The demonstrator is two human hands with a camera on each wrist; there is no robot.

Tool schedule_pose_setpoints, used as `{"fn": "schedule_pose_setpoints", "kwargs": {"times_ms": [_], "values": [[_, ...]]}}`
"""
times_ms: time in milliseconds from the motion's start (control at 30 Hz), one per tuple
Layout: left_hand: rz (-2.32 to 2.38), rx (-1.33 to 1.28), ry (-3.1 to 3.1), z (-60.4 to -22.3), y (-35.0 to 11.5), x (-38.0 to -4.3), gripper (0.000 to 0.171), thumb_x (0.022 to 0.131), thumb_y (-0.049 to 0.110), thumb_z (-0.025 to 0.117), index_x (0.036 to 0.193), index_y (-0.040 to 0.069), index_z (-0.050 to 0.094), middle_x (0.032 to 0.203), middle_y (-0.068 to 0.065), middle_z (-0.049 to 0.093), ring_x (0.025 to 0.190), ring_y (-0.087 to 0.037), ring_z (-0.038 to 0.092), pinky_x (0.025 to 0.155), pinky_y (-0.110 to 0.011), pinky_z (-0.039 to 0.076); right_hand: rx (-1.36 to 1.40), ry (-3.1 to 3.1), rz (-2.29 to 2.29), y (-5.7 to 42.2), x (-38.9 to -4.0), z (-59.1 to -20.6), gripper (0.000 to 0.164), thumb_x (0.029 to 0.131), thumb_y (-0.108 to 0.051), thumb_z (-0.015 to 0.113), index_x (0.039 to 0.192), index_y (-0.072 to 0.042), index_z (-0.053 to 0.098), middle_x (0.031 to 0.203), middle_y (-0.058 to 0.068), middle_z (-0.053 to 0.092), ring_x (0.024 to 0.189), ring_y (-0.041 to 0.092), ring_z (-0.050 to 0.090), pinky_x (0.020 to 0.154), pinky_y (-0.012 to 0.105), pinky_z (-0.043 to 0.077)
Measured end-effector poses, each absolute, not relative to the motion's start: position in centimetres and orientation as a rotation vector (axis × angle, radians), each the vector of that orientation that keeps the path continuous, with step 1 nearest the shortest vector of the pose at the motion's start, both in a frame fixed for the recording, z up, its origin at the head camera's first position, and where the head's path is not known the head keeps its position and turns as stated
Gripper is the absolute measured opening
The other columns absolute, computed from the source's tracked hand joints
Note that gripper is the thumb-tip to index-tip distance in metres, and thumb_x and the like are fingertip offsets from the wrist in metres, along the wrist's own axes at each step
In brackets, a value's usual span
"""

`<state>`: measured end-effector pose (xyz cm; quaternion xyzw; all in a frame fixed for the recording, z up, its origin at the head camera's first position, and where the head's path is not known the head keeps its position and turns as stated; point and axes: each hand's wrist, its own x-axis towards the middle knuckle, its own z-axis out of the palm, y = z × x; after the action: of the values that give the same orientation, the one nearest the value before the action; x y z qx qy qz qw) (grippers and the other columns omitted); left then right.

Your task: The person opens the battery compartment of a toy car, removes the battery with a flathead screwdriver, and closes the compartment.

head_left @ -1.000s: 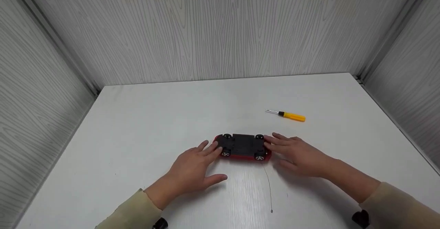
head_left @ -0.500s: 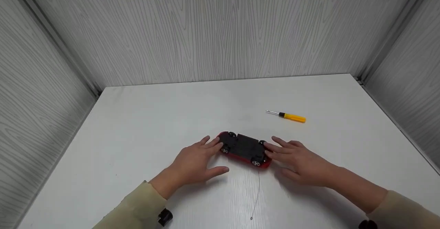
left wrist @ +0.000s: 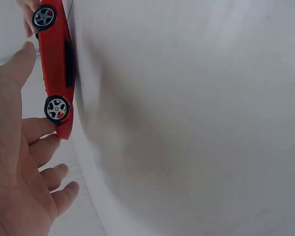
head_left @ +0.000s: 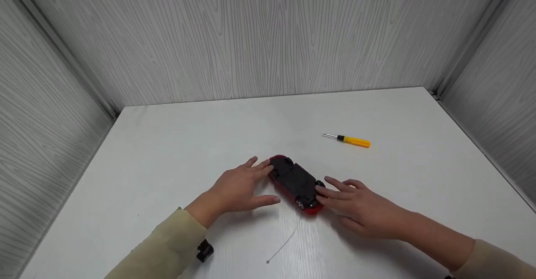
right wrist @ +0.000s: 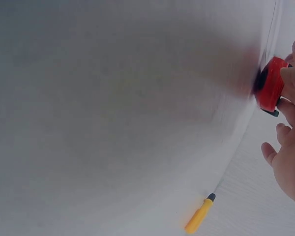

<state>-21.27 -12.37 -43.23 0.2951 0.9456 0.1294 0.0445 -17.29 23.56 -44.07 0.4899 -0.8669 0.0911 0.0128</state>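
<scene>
A red toy car [head_left: 296,180] lies upside down on the white table, its black underside and wheels facing up. It sits at a slant, the far end to the left. My left hand [head_left: 236,189] touches that far end with its fingertips, thumb held away from the car. At the near right end, fingers of my right hand [head_left: 368,210] rest on the underside by the wheels. In the left wrist view the red side of the car [left wrist: 56,69] and two silver-spoked wheels show beside the left fingers. A thin string [head_left: 289,240] trails from the car's near end toward me.
A screwdriver [head_left: 351,140] with a yellow handle lies behind the car to the right. Grey wood-grained panels [head_left: 268,36] enclose the table at the back and both sides.
The toy car has turned clockwise from lying straight across to a slant. Both hands shifted with it, left slightly away, right toward me. The string's free end has swung left.
</scene>
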Motion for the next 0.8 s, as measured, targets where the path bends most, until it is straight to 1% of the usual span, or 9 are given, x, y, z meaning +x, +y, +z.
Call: {"fn": "schedule_pose_setpoints", "kwargs": {"times_ms": [133, 300, 567, 800], "values": [[0.350, 0.925, 2.874, -43.0, -12.3, -21.8, 0.094, 0.092, 0.078, 0.061, 0.162, 0.016, 0.046, 0.170, 0.002, 0.037, 0.158, -0.030, 0.028, 0.104, -0.057, 0.052, 1.556, -2.712, 0.280, 23.2, -16.7, -44.1, 0.057, 0.105, -0.019, 0.062, 0.160, -0.016, 0.049, 0.169, 0.000, 0.037, 0.159, 0.032, 0.027, 0.113, 0.058, 0.039], [0.320, 0.922, 2.846, -42.6, -12.2, -22.2, 0.097, 0.091, 0.080, 0.060, 0.164, 0.019, 0.043, 0.171, 0.004, 0.033, 0.160, -0.028, 0.025, 0.111, -0.056, 0.048, 1.596, -2.706, 0.266, 22.7, -15.9, -44.2, 0.059, 0.105, -0.021, 0.063, 0.162, -0.017, 0.047, 0.171, -0.001, 0.035, 0.159, 0.031, 0.026, 0.113, 0.057, 0.040], [0.303, 0.910, 2.814, -42.5, -11.9, -22.7, 0.102, 0.088, 0.084, 0.059, 0.167, 0.023, 0.037, 0.173, 0.008, 0.029, 0.161, -0.025, 0.021, 0.116, -0.053, 0.043, 1.640, -2.749, 0.232, 21.9, -15.1, -44.3, 0.061, 0.107, -0.023, 0.060, 0.165, -0.021, 0.042, 0.173, -0.002, 0.030, 0.160, 0.029, 0.023, 0.114, 0.057, 0.038], [0.308, 0.922, 2.807, -42.6, -11.8, -22.9, 0.104, 0.087, 0.084, 0.060, 0.167, 0.023, 0.037, 0.173, 0.008, 0.029, 0.160, -0.027, 0.024, 0.116, -0.055, 0.043, 1.661, -2.730, 0.242, 21.2, -14.7, -44.4, 0.062, 0.106, -0.022, 0.060, 0.165, -0.020, 0.041, 0.173, -0.002, 0.031, 0.160, 0.028, 0.023, 0.113, 0.057, 0.039]]}}
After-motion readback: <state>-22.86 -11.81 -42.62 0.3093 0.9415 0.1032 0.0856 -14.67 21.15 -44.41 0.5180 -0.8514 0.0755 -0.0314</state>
